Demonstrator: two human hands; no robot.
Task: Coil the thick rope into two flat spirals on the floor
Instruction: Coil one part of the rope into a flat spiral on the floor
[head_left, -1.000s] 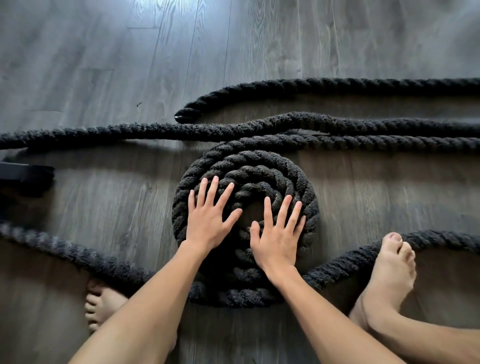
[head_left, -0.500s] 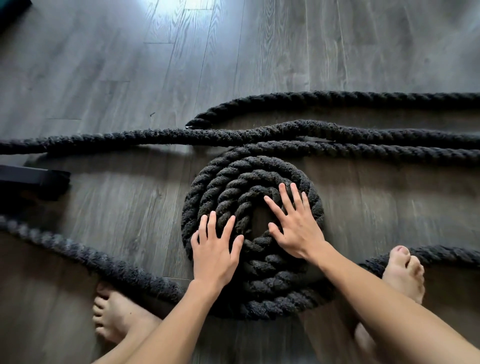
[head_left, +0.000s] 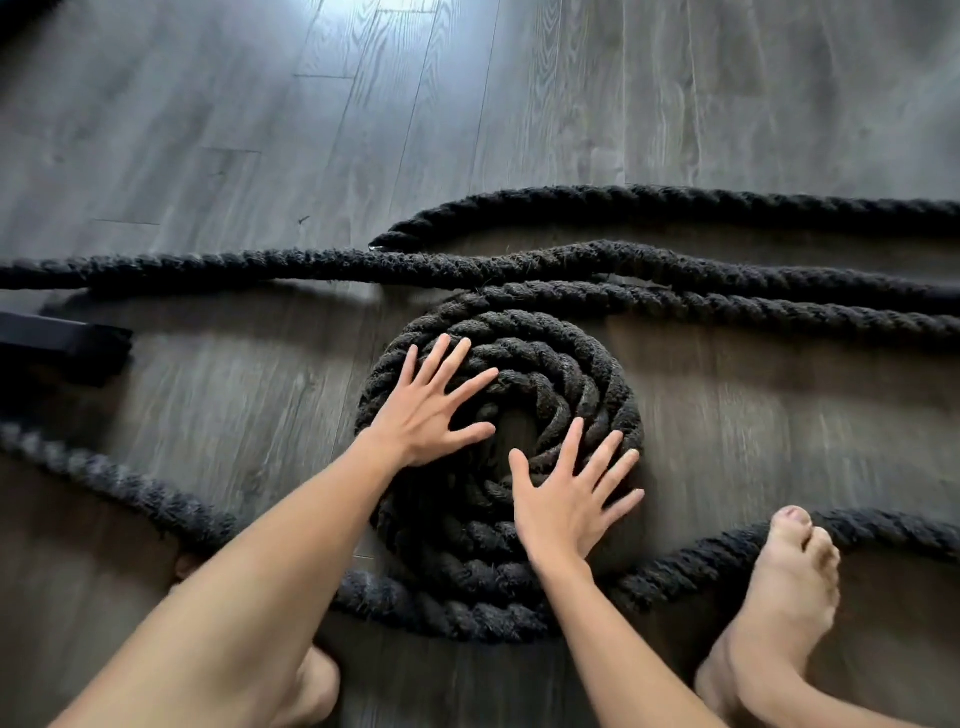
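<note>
Pressing flat with fingers spread, the left hand (head_left: 426, 410) and right hand (head_left: 566, 499) rest on the rope (head_left: 597, 395), coiled in a spiral on the floor (head_left: 519, 104); its loose lengths run left to right beyond.

The floor (head_left: 519, 104) under me is grey wood-grain plank, with a pale glare (head_left: 374, 8) at the top edge. A flat black block (head_left: 62, 348) pokes in from the left (I can't tell what it is). My bare right foot (head_left: 784, 597) is planted at lower right, toes pointing away from me; my left foot (head_left: 311, 691) only partly shows at the bottom.
</note>
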